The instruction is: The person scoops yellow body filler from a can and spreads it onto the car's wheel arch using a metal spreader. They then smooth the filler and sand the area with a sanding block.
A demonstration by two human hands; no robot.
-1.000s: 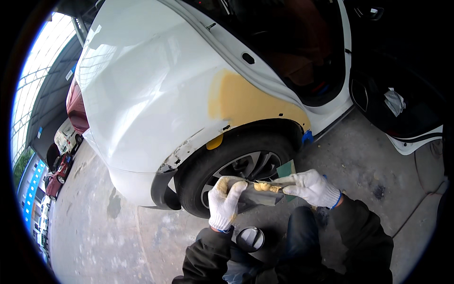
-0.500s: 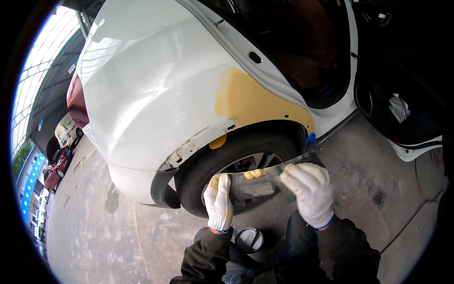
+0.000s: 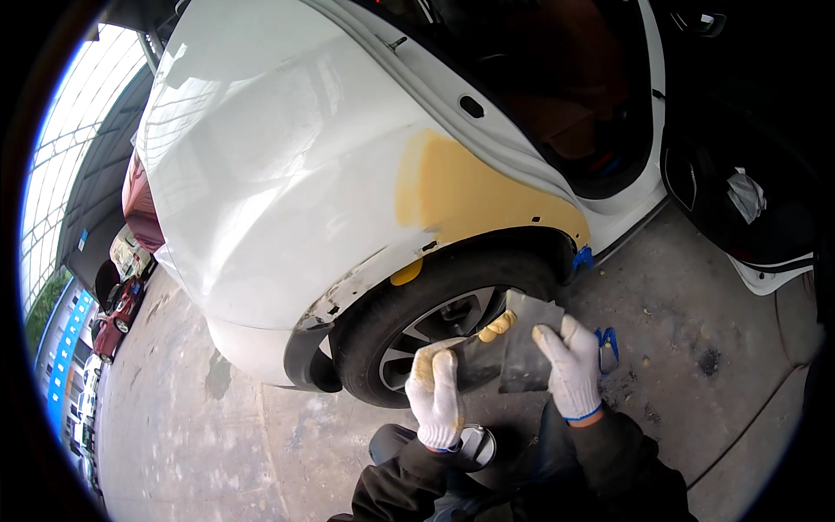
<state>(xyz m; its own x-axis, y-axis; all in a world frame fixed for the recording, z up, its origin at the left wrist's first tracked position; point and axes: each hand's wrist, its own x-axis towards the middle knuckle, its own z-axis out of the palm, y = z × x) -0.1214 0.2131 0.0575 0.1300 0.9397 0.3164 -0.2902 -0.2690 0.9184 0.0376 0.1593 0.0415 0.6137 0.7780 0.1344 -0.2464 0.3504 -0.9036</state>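
Note:
My left hand (image 3: 435, 391), in a white knit glove, grips a dark flat putty scraper (image 3: 478, 362). A lump of yellow body putty (image 3: 498, 325) sits at the scraper's upper edge. In my gloved right hand (image 3: 571, 370) is a grey flat putty spreader (image 3: 527, 348), held upright, its edge right beside the putty. Both hands are in front of the rear wheel (image 3: 452, 322) of a white car (image 3: 270, 183). Smooth yellow putty (image 3: 474, 191) covers the panel above the wheel arch, and the arch edge farther left looks scraped.
An open can (image 3: 478, 444) stands low between my knees. A blue looped object (image 3: 607, 350) lies on the concrete floor (image 3: 200, 435) right of my hand. The open car door (image 3: 739, 174) hangs at the right; a hose (image 3: 748, 431) runs below it. Other cars (image 3: 117, 313) stand far left.
My hands have come closer together and lower. The right-hand spreader has turned from lying along the scraper to upright beside the putty. The can is now partly behind my left wrist.

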